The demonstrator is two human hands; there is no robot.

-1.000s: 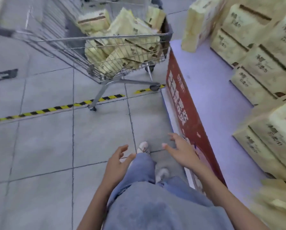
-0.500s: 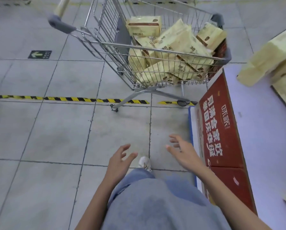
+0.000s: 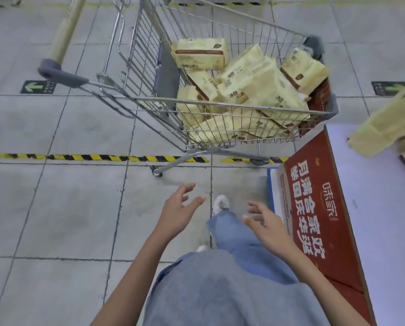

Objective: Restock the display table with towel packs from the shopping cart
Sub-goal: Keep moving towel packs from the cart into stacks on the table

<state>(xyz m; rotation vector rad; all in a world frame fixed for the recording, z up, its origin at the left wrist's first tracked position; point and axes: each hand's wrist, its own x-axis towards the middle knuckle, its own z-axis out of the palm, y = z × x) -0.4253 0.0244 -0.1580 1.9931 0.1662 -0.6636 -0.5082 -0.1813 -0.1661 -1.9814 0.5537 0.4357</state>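
Note:
A wire shopping cart (image 3: 149, 67) stands ahead of me, its basket piled with several pale yellow towel packs (image 3: 248, 90). The display table (image 3: 380, 208) runs along the right, with a lilac top and a red printed side panel; a stack of yellow packs (image 3: 385, 128) sits at its far end. My left hand (image 3: 178, 210) and my right hand (image 3: 265, 222) hang in front of me over the floor, fingers apart, holding nothing, well short of the cart.
Grey tiled floor with a yellow-and-black hazard stripe (image 3: 91, 157) crosses under the cart. The cart's grey handle (image 3: 60, 76) points left. Green arrow floor markers (image 3: 38, 87) lie at left and right. My legs and white shoe (image 3: 220, 203) are below.
The view has swung left and closer to the cart, so most table packs have slid out of frame. Both empty hands stay raised in front of me.

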